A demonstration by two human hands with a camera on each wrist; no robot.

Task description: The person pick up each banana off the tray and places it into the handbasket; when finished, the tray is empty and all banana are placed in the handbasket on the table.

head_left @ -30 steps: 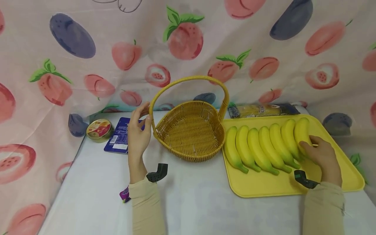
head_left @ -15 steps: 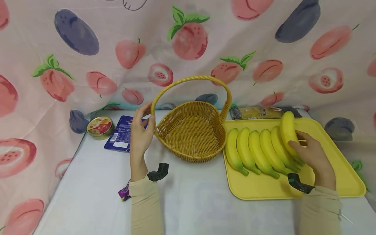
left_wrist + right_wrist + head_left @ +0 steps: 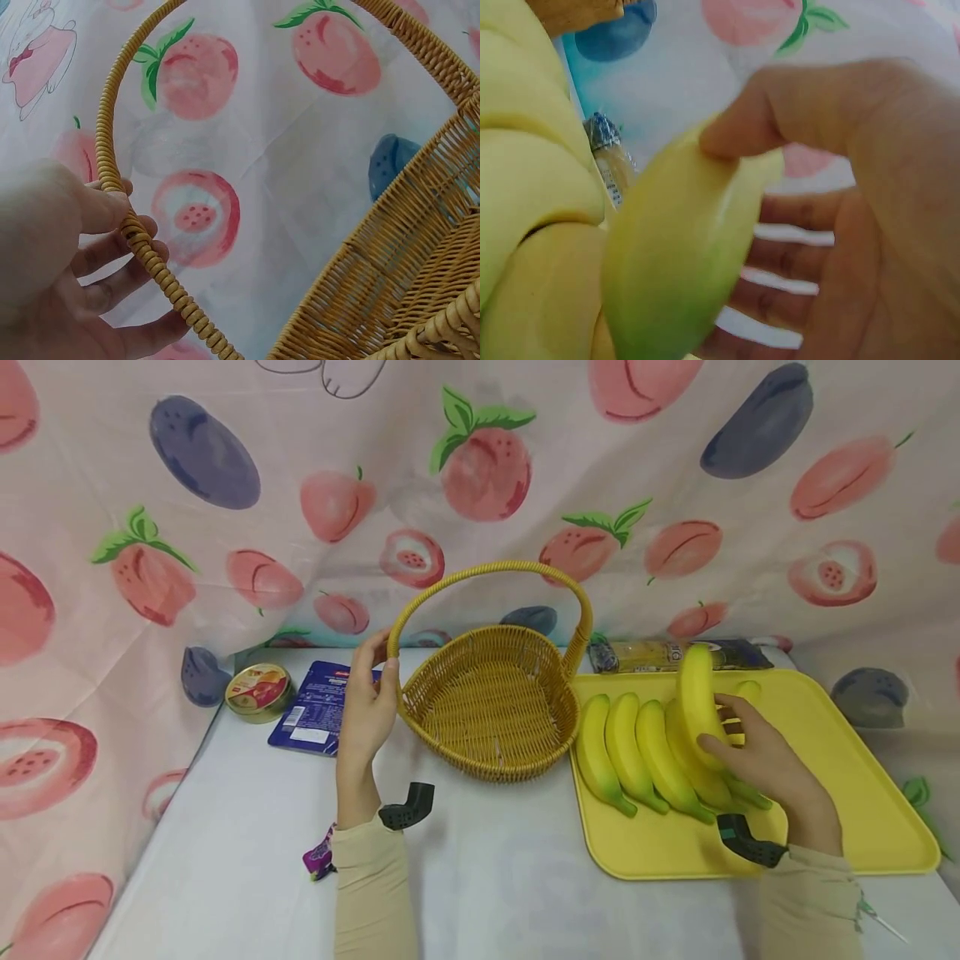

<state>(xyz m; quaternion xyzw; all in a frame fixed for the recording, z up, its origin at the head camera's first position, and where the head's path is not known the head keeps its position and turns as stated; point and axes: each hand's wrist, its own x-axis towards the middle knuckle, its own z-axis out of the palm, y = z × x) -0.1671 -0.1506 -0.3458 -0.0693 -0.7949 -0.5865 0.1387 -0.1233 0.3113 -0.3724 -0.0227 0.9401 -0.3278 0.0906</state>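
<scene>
Between thumb and fingers of the right hand, one banana is being pinched and is standing tilted, its tip up, lifted above the others; the right wrist view is showing the thumb pressing on its skin while the fingers are curling behind it. Just left of those fingers, three bananas are lying side by side on the tray, and at least two more are lying partly hidden under the lifted one and the hand, so the full count is hard to tell. Beyond the fingertips, one long packet is lying behind the tray's far rim.

The left hand is gripping the one basket where its handle is meeting the rim, thumb on one side, fingers curling round the other. Nothing is lying in the basket, which is standing just left of the tray, touching it or nearly so. Left of these fingers, one blue packet and one round tin are lying on the table. Near the left sleeve, one small purple wrapper is peeking out.
</scene>
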